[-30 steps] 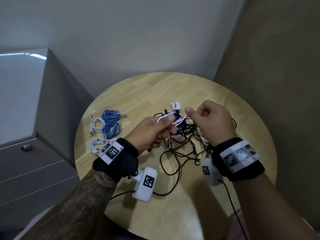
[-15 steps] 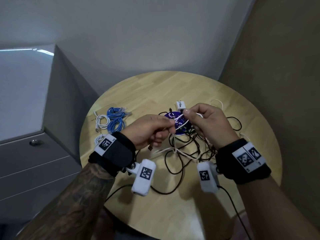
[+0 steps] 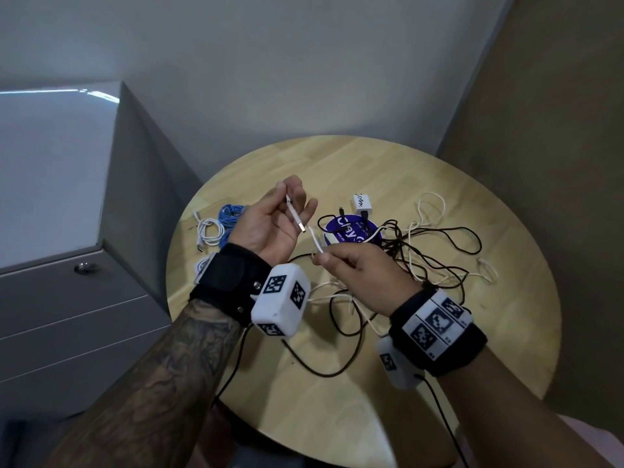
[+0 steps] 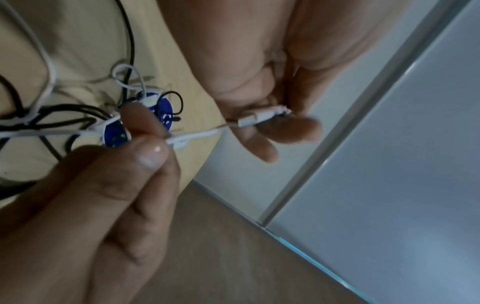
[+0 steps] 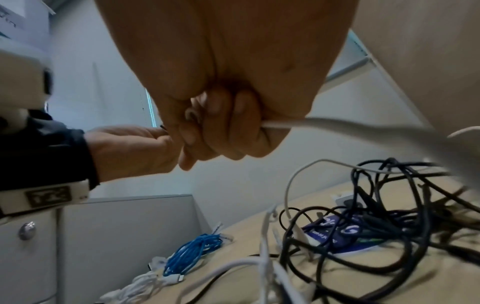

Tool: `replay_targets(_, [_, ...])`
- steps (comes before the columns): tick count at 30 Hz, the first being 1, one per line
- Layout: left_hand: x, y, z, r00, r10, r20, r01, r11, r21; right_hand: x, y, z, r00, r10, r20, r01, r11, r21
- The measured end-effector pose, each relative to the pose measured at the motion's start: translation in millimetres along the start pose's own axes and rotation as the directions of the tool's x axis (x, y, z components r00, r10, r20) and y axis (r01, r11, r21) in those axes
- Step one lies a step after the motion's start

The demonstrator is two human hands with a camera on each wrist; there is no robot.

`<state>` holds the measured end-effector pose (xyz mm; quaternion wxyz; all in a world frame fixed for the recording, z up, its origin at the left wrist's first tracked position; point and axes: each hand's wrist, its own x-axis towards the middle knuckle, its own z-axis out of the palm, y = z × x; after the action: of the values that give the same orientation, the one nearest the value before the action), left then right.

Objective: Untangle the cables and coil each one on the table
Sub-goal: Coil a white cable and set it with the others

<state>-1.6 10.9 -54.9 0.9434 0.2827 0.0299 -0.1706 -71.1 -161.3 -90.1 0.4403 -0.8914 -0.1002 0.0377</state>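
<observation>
My left hand (image 3: 293, 201) is raised palm up over the round wooden table (image 3: 388, 417) and pinches the plug end of a white cable (image 3: 295, 216). In the left wrist view the plug (image 4: 259, 117) lies across the curled fingers. My right hand (image 3: 322, 260) pinches the same white cable (image 4: 192, 136) a short way down; the cable runs through its fist (image 5: 285, 124). From there it drops into a tangle of black and white cables (image 3: 425, 261) on the table's middle and right.
A blue round disc (image 3: 351, 228) and a white charger block (image 3: 362, 205) lie under the tangle's far side. A coiled blue cable (image 3: 231, 213) and coiled white cables (image 3: 210, 230) sit at the table's left edge. A grey cabinet (image 3: 67, 298) stands close on the left.
Both hands were pinching close together low over the tangle. The left hand has lifted up and left with the plug end, turning palm up; the right has drawn back toward me along the cable.
</observation>
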Motion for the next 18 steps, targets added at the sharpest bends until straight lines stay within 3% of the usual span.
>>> replay_targets(4, [3.1, -0.4, -3.9, 0.997, 0.066, -0.031, -0.066, 0.998, -0.008, -4.4, -3.3, 6.7, 0.999, -0.028, 0.036, 0.03, 0.999, -0.042])
replay_targets(9, [10.0, 11.9, -9.4, 0.978, 0.169, -0.122, -0.179, 0.981, -0.073, -6.4, -11.8, 6.5, 0.973, 0.218, -0.072, -0.189, 0.938, 0.291])
replay_targets(12, [11.8, 13.4, -14.9, 0.968, 0.206, -0.141, -0.216, 0.975, -0.054, -3.1, -13.8, 0.3, 0.974, 0.206, -0.095, -0.187, 0.966, 0.178])
replay_targets(15, [13.3, 4.3, -13.3, 0.954, 0.276, -0.121, -0.263, 0.958, 0.112, -6.3, -15.3, 0.4, 0.989, 0.096, -0.113, -0.088, 0.993, 0.077])
replay_targets(18, [10.4, -15.2, -5.3, 0.92, 0.392, 0.019, -0.358, 0.818, 0.451, -10.4, -24.4, -4.5, 0.995, -0.007, -0.102, 0.014, 0.997, 0.074])
